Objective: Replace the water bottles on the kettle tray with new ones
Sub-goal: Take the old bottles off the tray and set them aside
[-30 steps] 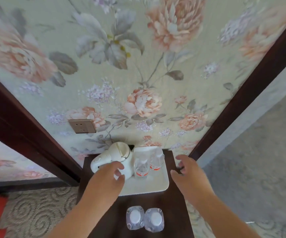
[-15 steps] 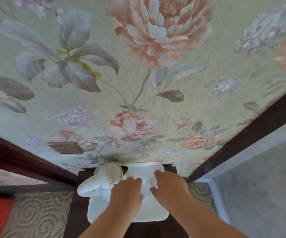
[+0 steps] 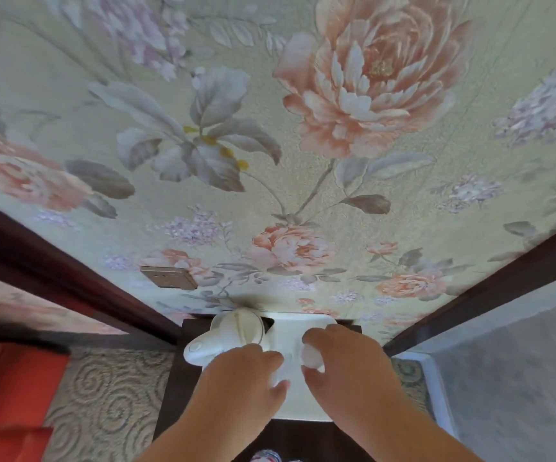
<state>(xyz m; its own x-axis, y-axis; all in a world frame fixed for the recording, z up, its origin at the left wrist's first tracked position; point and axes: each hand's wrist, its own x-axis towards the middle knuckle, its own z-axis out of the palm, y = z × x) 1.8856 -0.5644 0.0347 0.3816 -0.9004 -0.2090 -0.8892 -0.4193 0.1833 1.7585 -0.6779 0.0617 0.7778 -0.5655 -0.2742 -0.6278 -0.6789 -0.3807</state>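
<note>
Where floral wallpaper (image 3: 303, 161) meets dark table (image 3: 173, 388), white tray (image 3: 293, 331), kettle (image 3: 233, 335)

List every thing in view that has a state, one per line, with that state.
kettle: lid closed, standing on the tray's left side.
tray: on the dark table, partly covered by both hands.
left hand: curled over a bottle, which is mostly hidden.
right hand: gripping a bottle cap.
wall socket: nothing plugged in.
bottle at the bottom edge: on the table, off the tray.

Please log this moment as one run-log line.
left hand: on bottle, grip unclear | right hand: gripping bottle cap | tray: kettle left
</note>
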